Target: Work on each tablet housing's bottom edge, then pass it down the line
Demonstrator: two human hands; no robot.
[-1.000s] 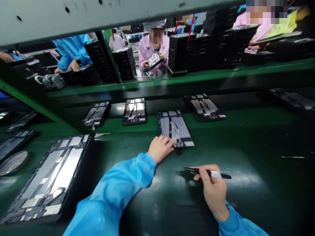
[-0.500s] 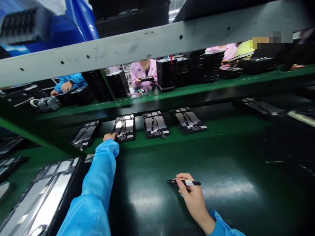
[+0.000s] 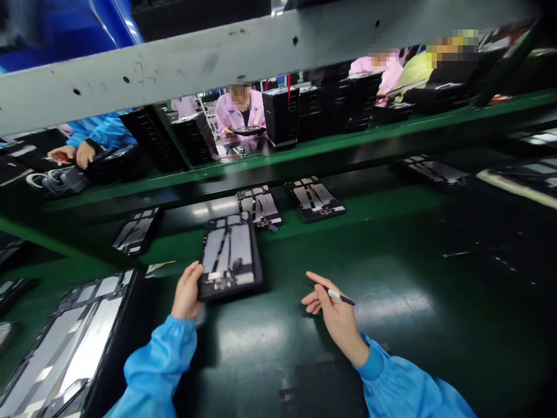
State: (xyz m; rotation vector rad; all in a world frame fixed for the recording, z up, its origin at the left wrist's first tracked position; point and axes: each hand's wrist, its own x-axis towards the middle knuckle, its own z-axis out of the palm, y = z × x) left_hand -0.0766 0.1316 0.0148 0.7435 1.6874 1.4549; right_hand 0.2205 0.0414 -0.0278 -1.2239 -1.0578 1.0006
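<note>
My left hand point(image 3: 188, 291) grips the lower left corner of a black tablet frame point(image 3: 229, 254) that lies face up on the dark green bench in front of me. Silver plates and cables show inside the frame. My right hand point(image 3: 333, 310) hovers to the right of it with black tweezers point(image 3: 342, 298) held between thumb and fingers, the forefinger stretched toward the frame. Both arms wear blue sleeves.
Two more open frames point(image 3: 260, 206) point(image 3: 316, 198) lie on the belt behind, another point(image 3: 136, 230) at the left. A large open frame point(image 3: 73, 337) sits at my near left. A grey beam point(image 3: 243, 55) crosses overhead. Black tray stacks point(image 3: 287, 115) and people in pink and blue coats work beyond.
My left hand has reached out to the belt, taken hold of a frame and drawn it toward me onto the bench. My right hand has turned the tweezers and shifted slightly.
</note>
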